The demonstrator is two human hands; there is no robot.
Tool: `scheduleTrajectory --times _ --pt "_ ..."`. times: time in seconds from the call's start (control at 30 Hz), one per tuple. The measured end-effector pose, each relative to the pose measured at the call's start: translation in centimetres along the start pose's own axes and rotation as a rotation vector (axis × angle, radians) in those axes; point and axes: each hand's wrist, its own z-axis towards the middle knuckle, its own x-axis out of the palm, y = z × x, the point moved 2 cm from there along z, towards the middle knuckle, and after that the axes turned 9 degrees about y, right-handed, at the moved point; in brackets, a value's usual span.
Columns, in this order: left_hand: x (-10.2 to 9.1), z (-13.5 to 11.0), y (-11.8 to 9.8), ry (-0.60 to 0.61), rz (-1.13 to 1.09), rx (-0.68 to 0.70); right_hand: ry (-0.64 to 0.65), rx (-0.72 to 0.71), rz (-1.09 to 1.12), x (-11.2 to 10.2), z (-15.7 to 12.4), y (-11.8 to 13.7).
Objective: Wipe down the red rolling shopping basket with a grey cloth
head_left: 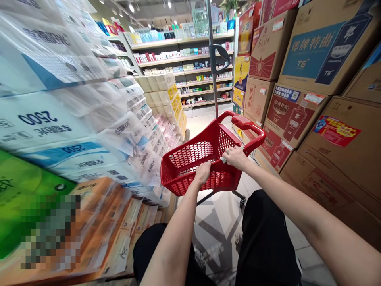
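A red plastic shopping cart (pixel 226 174) stands in the aisle right in front of me, turned at an angle, and its basket holds nothing that I can see. My left hand (pixel 204 172) is closed over the near rim of the basket. Farther right on the same rim, close to the cart's handle, is my right hand (pixel 236 157), its fingers curled in. A small white wad (pixel 223 159), like a tissue or wipe, pokes out under those fingers at the rim.
Stacked tissue packs (pixel 74 115) line the left, above orange packs (pixel 101 222) low down. Cardboard liquor cartons (pixel 315 51) rise on the right. Beyond the cart stand a grey pole (pixel 212 39) with a dark loop handle and stocked shelves (pixel 184 59). Pale floor tiles (pixel 214 222) run beneath.
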Motion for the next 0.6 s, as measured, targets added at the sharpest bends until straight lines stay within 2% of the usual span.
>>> scheduleTrajectory --times 0.17,0.27,0.47,0.6 --pt "0.6 0.6 -0.4 -0.053 0.072 0.034 -0.121 0.055 -0.036 -0.8 -3.1 -4.3" --pt "0.8 0.9 -0.8 -0.092 0.098 0.036 -0.241 0.088 0.002 -0.2 -5.0 -5.5" --pt "0.6 0.9 -1.3 -0.095 0.106 0.012 -0.474 0.439 0.308 3.7 -6.6 -4.2" --pt "0.5 0.7 -1.4 -0.062 0.079 0.006 -0.532 0.561 0.564 7.3 -6.3 -1.8"
